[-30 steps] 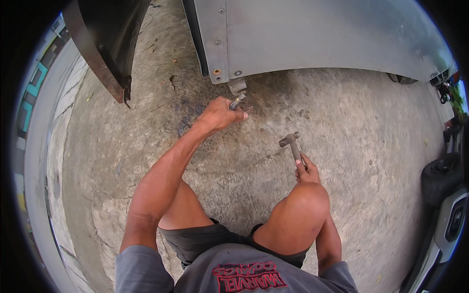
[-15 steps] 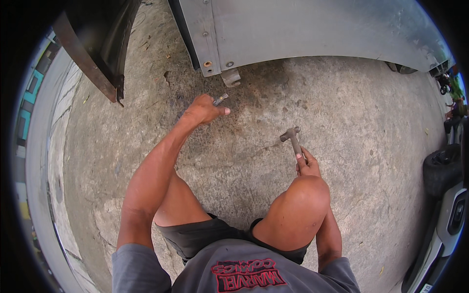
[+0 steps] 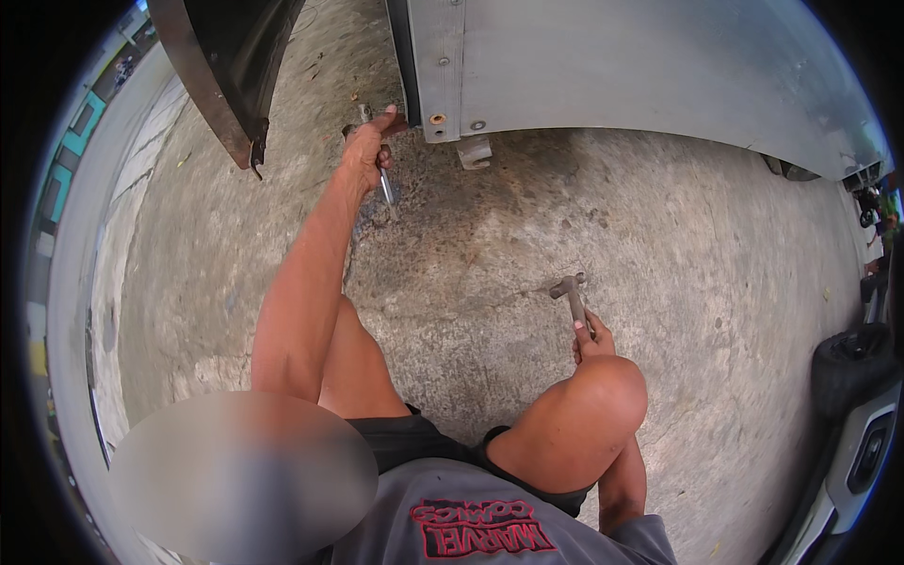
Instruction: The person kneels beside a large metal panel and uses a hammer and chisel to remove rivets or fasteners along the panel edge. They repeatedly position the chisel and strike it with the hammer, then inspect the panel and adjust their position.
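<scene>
My left hand point(image 3: 367, 151) is stretched far forward, closed round a slim chisel-like metal tool point(image 3: 387, 188). The tool's bright shaft sticks out of the fist toward me, and part of it is hidden by the fingers. One or two fingers extend to the lower corner of a grey metal panel point(image 3: 584, 71), at its dark edge strip. In my right hand point(image 3: 592, 338), beside my right knee, is a hammer point(image 3: 569, 290), its head pointing away from me above the concrete. A small bent metal bracket point(image 3: 475, 152) hangs below the panel's lower edge.
At the upper left stands a dark, rusty-edged metal panel point(image 3: 212, 85). Stained, cracked concrete point(image 3: 471, 330) lies under me. On the right are a black tyre point(image 3: 852, 367) and part of a vehicle point(image 3: 862, 471). A street runs along the far left.
My left hand has moved forward and slightly left with the metal tool, reaching the panel's corner. My right hand still holds the hammer beside the knee. The view has shifted a little.
</scene>
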`<state>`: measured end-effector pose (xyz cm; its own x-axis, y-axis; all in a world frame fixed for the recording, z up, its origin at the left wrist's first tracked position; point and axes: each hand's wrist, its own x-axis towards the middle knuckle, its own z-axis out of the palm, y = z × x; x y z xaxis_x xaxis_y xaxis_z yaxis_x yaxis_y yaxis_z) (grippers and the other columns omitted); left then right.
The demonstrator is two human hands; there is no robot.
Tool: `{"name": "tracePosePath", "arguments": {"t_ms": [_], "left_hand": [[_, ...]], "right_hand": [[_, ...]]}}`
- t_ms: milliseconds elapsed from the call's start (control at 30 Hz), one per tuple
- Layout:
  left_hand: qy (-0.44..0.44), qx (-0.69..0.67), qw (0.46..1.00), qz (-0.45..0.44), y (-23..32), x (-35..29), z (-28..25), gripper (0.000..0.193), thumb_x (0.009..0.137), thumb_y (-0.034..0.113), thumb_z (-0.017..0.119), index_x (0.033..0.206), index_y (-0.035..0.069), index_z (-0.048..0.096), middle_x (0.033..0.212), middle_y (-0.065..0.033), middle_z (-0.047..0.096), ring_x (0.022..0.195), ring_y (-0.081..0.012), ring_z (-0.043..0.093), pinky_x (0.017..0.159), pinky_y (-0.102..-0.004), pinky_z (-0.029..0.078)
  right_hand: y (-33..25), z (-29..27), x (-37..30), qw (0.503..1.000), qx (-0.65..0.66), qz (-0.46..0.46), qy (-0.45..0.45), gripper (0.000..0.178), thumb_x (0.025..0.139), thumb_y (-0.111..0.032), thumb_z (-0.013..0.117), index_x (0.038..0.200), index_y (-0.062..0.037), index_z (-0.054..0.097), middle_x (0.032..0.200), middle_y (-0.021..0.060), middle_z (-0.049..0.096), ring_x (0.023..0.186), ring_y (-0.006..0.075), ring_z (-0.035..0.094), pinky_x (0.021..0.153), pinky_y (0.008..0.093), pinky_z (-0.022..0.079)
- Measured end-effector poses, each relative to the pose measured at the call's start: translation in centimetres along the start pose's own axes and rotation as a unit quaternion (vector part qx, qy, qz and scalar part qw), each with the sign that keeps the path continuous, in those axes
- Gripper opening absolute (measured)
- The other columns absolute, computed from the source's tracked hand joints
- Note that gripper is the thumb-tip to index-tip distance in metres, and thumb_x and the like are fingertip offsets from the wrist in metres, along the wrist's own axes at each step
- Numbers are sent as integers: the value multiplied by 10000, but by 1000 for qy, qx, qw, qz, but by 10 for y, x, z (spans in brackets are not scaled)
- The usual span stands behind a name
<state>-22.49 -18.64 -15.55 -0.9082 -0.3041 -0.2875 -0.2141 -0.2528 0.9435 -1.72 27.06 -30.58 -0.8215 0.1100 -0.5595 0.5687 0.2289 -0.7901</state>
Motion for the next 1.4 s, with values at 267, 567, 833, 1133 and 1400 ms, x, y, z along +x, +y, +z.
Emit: {"name": "tracePosePath", "arguments": {"t_ms": [267,567,833,1133,1400], "left_hand": [[-130,-93,987,15,9,9,12,440,1039,579,564,1005,146,632,861,29,494,486,-89,340,494,-281,308],[-141,-24,989,41,8,9,11,683,940,781,526,1151,137,609,823,36,444,492,-90,330,490,-288,290],[-172,32,983,54,13,21,17,926,844,949,327,1180,126,587,753,38,448,473,-78,298,472,-280,270],[-208,53,974,73,8,32,14,883,905,901,299,1281,149,567,685,54,467,454,-58,310,448,-262,257],[-163,87,976,116,1,21,18,1029,855,942,326,1420,108,535,824,61,475,515,-60,303,491,-282,270]], "right_hand": [[-8,-1,-13,1000,-18,26,-5,513,1066,-313,601,1541,-156,485,692,36,558,484,128,489,417,319,391],[-2,-1,-22,999,-28,26,5,530,1070,-326,585,1550,-137,463,703,46,554,482,138,500,411,325,406],[-1,6,-26,998,-29,52,-16,523,1082,-354,558,1553,-147,462,724,44,563,492,128,504,415,316,417],[13,1,-34,999,-14,38,-6,497,1079,-355,558,1515,-123,497,722,44,563,487,120,497,413,302,411],[20,14,-29,999,-10,40,-21,514,1077,-351,565,1520,-102,487,699,42,554,470,120,488,409,302,400]]}}
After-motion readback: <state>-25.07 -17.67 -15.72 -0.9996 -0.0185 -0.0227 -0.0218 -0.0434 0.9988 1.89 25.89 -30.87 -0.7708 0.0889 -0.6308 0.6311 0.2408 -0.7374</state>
